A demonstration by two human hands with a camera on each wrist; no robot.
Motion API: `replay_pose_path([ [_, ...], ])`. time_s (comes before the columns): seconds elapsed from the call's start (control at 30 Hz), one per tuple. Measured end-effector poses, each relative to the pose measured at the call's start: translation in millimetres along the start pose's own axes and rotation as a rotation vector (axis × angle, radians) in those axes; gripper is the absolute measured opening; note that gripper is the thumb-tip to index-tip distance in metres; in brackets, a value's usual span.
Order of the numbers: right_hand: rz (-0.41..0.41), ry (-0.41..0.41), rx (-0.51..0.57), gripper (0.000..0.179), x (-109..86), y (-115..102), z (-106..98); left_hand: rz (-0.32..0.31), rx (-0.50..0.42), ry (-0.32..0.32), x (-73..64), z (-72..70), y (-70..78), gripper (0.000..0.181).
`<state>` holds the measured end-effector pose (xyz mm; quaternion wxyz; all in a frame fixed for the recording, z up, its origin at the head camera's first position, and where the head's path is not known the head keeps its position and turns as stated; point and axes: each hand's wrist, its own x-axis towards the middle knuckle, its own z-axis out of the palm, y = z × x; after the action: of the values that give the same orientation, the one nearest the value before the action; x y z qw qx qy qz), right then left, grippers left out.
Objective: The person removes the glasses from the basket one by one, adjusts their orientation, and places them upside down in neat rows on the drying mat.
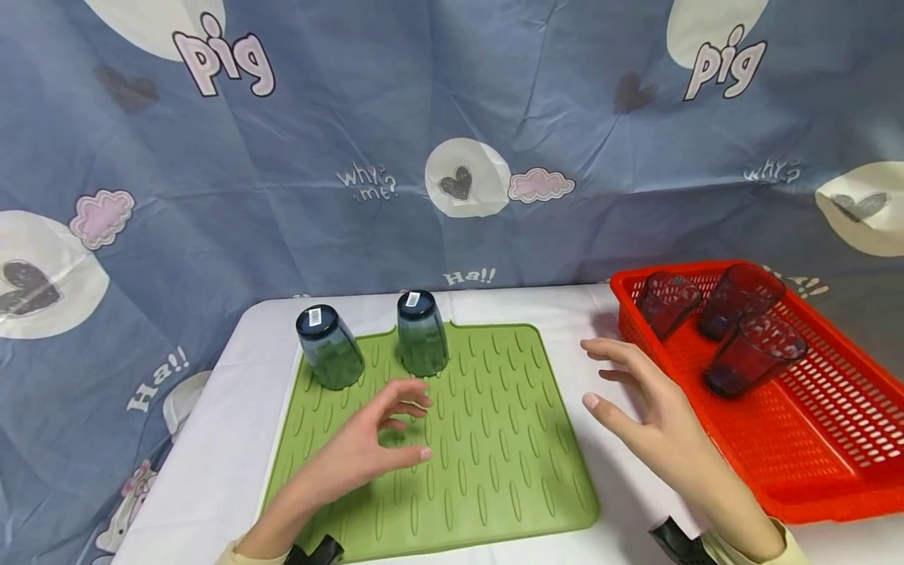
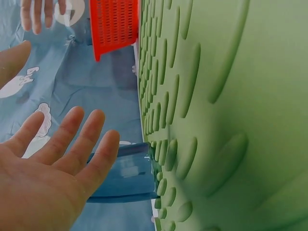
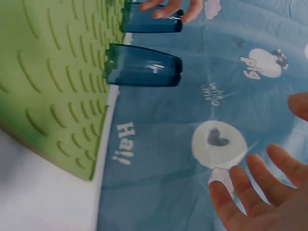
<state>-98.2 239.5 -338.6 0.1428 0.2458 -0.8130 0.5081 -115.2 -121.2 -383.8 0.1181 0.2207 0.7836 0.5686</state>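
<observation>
Two blue drinking glasses stand upside down at the back left of a green ridged mat (image 1: pixel 487 439); the left glass (image 1: pixel 329 349) and the right glass (image 1: pixel 422 336) each have a white label on the base. My left hand (image 1: pixel 367 443) hovers over the mat in front of them, fingers loosely bent, holding nothing. Over the gap between mat and basket is my right hand (image 1: pixel 653 412), thumb and fingers apart, touching nothing. Several glasses, among them a tilted one (image 1: pixel 756 353), lie in the red basket (image 1: pixel 826 486).
The white-covered table (image 1: pixel 205 463) carries the mat and the basket. Behind it hangs a blue printed cloth (image 1: pixel 318 157). The basket's near-left rim lies close to my right forearm.
</observation>
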Motion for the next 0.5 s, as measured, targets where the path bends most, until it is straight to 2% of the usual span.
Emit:
replay_pose_path([
  [0.2,0.061,0.000,-0.088,0.062,-7.8,-20.6,-17.4,-0.001,-0.005,-0.009,0.2,2.9,-2.0,0.066],
  [0.4,0.000,0.006,-0.178,0.066,-11.2,-29.7,-41.1,0.003,-0.020,-0.013,0.8,3.7,-3.4,0.066],
  [0.5,0.032,0.003,-0.249,0.066,-13.6,-31.3,-53.3,0.005,-0.019,-0.016,1.1,4.1,-3.6,0.066],
])
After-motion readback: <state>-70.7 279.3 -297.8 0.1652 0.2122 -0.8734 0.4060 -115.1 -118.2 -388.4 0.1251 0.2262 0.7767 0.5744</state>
